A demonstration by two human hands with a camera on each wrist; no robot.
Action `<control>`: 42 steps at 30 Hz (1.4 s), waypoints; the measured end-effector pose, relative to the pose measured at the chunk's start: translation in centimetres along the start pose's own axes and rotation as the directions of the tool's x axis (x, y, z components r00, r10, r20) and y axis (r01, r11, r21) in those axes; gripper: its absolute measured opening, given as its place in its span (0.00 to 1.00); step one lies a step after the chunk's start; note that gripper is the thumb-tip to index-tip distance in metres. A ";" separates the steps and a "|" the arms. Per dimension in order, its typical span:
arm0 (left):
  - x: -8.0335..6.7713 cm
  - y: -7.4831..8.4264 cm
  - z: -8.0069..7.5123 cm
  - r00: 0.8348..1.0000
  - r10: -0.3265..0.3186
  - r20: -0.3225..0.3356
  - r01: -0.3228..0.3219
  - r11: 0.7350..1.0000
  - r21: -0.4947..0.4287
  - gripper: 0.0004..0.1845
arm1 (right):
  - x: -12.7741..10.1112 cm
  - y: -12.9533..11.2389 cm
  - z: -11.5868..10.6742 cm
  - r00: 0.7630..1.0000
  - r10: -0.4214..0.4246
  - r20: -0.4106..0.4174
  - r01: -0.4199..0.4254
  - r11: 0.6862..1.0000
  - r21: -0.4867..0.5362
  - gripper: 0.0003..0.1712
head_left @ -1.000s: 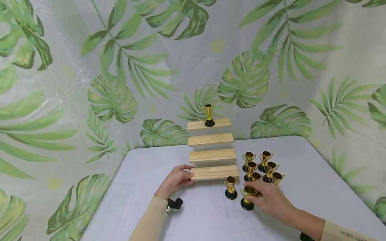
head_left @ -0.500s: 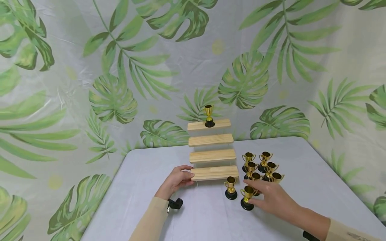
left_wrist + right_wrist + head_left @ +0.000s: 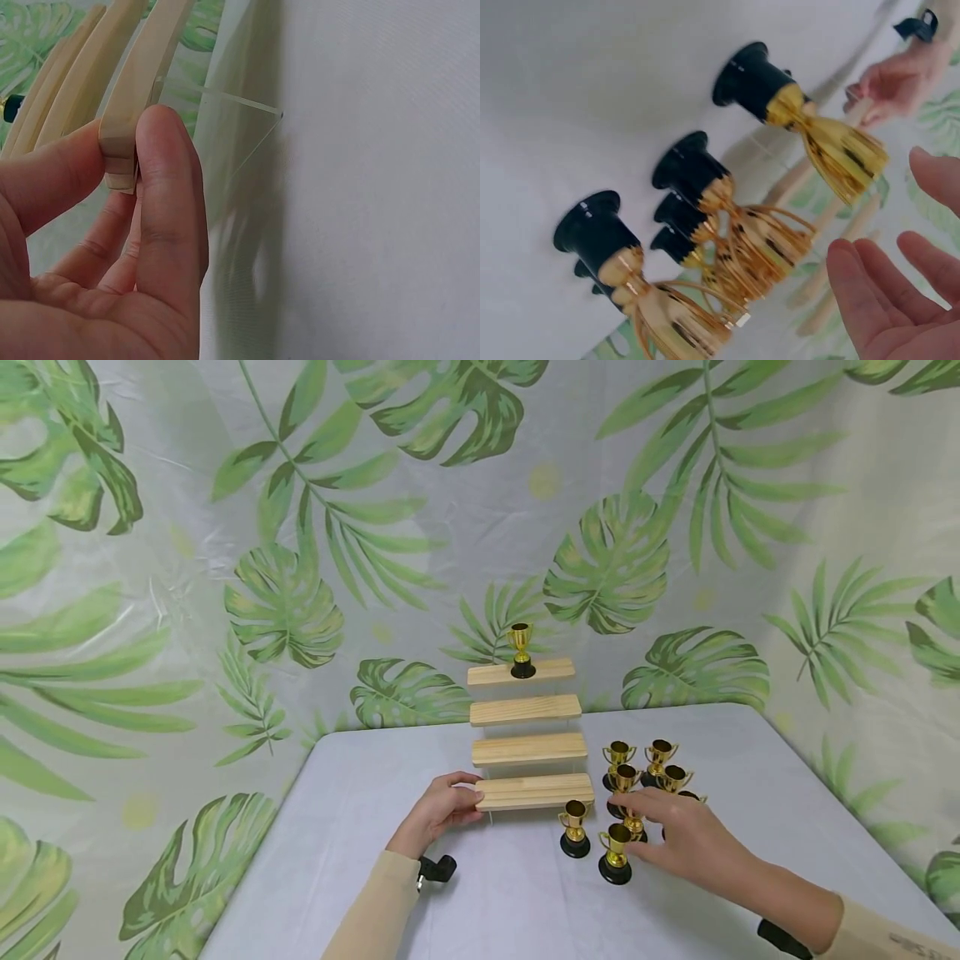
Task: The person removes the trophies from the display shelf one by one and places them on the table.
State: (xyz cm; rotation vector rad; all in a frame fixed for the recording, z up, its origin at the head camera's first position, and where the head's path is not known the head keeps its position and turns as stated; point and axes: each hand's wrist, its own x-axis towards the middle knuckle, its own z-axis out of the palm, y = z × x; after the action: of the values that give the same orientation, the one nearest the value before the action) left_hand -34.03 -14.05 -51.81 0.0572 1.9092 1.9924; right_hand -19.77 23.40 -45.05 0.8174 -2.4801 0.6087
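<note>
A wooden stepped stand [image 3: 528, 748] sits at the table's middle, with one gold trophy [image 3: 520, 650] on its top step. My left hand [image 3: 448, 806] grips the left end of the lowest step [image 3: 124, 135], pinching it between thumb and fingers [image 3: 161, 195]. To the right of the stand are several gold trophies on black bases [image 3: 647, 765], and two more stand in front [image 3: 574, 828] [image 3: 615, 853]. Over them my right hand [image 3: 641, 827] hovers with fingers spread, holding nothing. The right wrist view shows its open fingers [image 3: 877, 289] apart from the trophies [image 3: 705, 195].
The grey table [image 3: 360, 860] is backed by a leaf-print curtain [image 3: 300, 568] close behind the stand. A clear side panel [image 3: 240, 135] carries the steps. The table's right edge [image 3: 862, 827] runs close to the trophies.
My right hand has let go of the front trophy and has shifted up and back towards the cluster. The left hand and the stand have stayed put.
</note>
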 end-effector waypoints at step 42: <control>-0.3 0.2 0.2 1.000 0.005 -0.020 -0.005 1.000 0.019 0.24 | 13.5 1.1 -0.7 0.986 0.061 -0.155 -0.017 0.962 0.273 0.28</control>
State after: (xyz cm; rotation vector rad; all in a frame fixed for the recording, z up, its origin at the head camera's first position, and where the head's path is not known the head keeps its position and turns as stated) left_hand -33.74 -13.97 -51.53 0.0472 1.9422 1.9858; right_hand -29.98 18.76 -37.47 0.7842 -2.2998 1.0058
